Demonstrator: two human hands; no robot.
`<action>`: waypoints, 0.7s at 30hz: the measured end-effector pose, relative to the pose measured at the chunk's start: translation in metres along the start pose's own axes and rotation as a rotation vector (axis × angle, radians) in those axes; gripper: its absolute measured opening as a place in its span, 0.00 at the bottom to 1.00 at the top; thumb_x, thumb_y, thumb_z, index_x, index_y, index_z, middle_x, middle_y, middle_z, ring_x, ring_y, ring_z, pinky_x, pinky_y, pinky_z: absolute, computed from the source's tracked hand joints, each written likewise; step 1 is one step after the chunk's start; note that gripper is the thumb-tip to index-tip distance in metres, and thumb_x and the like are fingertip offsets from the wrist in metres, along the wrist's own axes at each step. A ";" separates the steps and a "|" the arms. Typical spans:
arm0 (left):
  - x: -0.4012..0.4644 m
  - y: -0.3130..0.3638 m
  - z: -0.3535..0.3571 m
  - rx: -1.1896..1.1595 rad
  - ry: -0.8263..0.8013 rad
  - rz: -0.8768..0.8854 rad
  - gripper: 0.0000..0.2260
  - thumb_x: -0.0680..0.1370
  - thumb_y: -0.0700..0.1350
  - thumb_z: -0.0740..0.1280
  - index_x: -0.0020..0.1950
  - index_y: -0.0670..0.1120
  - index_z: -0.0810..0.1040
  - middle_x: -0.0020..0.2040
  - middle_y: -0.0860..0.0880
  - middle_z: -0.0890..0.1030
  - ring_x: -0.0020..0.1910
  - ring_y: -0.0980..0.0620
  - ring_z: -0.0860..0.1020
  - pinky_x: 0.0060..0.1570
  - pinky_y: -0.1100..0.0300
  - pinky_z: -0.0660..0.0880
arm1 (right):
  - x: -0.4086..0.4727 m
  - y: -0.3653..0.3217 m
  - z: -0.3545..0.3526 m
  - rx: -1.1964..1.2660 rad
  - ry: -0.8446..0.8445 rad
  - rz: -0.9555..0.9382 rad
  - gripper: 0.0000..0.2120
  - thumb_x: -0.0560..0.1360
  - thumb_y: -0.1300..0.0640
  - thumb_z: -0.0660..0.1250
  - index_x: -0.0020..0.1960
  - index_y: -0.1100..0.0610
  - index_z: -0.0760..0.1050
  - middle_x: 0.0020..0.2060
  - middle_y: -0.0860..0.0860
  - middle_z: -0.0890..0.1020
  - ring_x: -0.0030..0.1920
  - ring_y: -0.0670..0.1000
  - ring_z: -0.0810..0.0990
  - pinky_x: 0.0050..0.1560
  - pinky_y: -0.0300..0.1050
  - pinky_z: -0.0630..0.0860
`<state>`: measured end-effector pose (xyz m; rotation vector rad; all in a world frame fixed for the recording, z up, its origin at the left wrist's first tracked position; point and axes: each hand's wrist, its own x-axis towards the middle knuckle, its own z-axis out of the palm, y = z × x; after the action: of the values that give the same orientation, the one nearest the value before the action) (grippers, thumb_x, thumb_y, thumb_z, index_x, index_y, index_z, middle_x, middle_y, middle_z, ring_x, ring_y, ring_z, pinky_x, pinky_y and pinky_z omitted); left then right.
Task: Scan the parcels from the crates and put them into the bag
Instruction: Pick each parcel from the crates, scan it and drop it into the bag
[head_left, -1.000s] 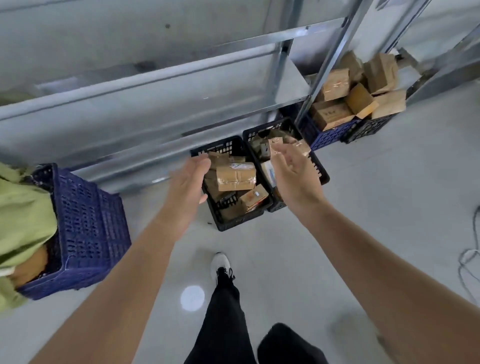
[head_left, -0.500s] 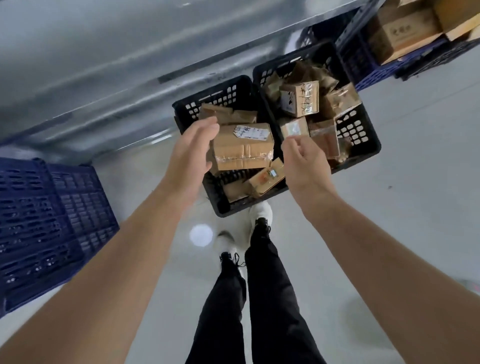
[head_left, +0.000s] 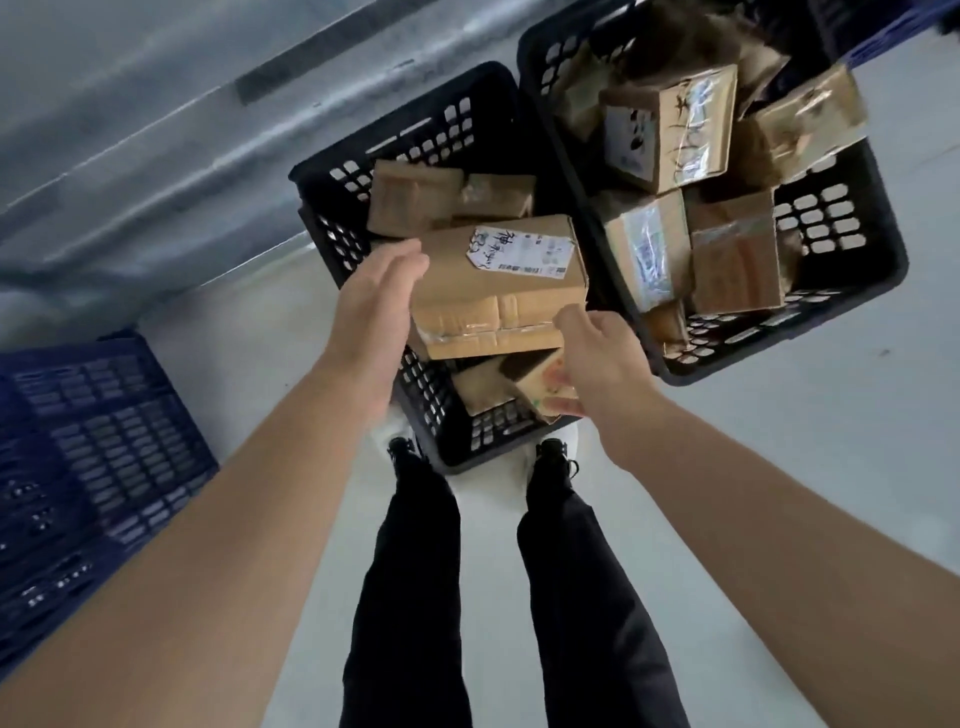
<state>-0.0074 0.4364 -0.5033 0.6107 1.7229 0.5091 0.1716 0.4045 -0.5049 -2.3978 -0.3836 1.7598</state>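
Brown cardboard is filling both black crates, and the person is standing over the nearer crate, reaching for the big parcel lying on top of its pile. The left hand is lying flat along the parcel's left end, fingers straight and together, touching or just short of the card; I cannot tell which. The right hand is coming in at the parcel's near right corner with fingers curled, and whether they are already hooking the edge is hidden behind the knuckles.

To lift well, I judge both palms should be squeezing the two short ends squarely, with the right fingers going under the bottom edge, so the box is rising level and not dragging the smaller boxes beneath it. Keeping the white label facing up should be saving a turn before scanning. No scanner or bag is showing here.

The parcel is a long rectangular box, matte and slightly dented, with glossy clear tape wrinkling along its near face. Neighbouring parcels in the second crate are smaller, some cube-like, some crushed, wrapped in shiny tape. Both crates are rigid plastic lattice with rounded slots. A blue crate is sitting at the left on smooth pale floor.
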 end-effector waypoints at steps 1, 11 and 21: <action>0.017 -0.009 0.000 0.047 0.005 0.026 0.15 0.85 0.48 0.63 0.71 0.54 0.79 0.63 0.58 0.81 0.64 0.60 0.78 0.72 0.52 0.72 | 0.010 0.001 0.005 0.001 -0.004 0.012 0.30 0.78 0.41 0.62 0.77 0.51 0.68 0.63 0.54 0.79 0.56 0.55 0.83 0.44 0.51 0.87; 0.153 -0.051 0.007 0.317 -0.020 0.129 0.23 0.83 0.37 0.65 0.75 0.55 0.76 0.75 0.54 0.73 0.56 0.76 0.75 0.59 0.72 0.75 | 0.080 0.002 0.073 0.240 0.067 0.159 0.40 0.75 0.35 0.57 0.84 0.42 0.48 0.63 0.51 0.77 0.58 0.61 0.82 0.43 0.55 0.87; 0.167 -0.039 0.030 0.512 -0.159 0.062 0.12 0.81 0.51 0.64 0.58 0.53 0.86 0.56 0.53 0.85 0.59 0.50 0.81 0.61 0.53 0.78 | 0.103 0.005 0.070 0.490 0.080 0.160 0.30 0.80 0.36 0.57 0.80 0.44 0.64 0.61 0.48 0.81 0.60 0.57 0.82 0.61 0.58 0.82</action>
<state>-0.0137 0.5142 -0.6594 1.0408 1.6894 0.0498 0.1343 0.4270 -0.6216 -2.1738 0.2333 1.5772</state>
